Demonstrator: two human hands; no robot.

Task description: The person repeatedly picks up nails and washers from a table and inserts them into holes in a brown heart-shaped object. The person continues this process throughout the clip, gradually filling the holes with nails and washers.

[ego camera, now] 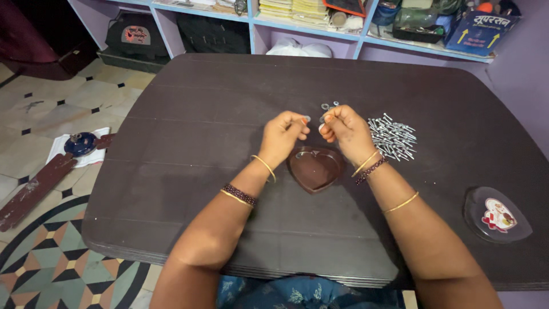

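The fingers (301, 121) of the left hand (281, 137) were pinched together around a small silver metal washer (307, 119), which showed just past the fingertips. The fingers (327, 123) of the right hand (346, 133) were curled tight around a small metal piece, too hidden by the fingertips to tell what kind. Both hands were raised just above the dark brown rectangular worktop (200, 114), close together and nearly touching.

At the far left, on the patterned tiled floor (51, 97), a long dark brown fan blade (31, 189) lay beside a round dark blue motor housing (80, 143) that rested on a white cloth (63, 146). On the worktop, directly under the two hands and between the wrists, sat a dark brown heart-shaped shallow dish (315, 169). Just beyond the hands lay a few loose silver metal washers (328, 105). To the right of the right hand, near it but apart, was a heap of short silver metal screws (393, 137). Farther right, near the worktop's edge, lay a clear oval lid (496, 214) with a red and white picture on it, well apart from everything else. Thin gold bangles and dark beaded bracelets ringed both wrists. Along the back stood pale purple shelving with blue edges (309, 26), stacked with folded cloth and boxes.
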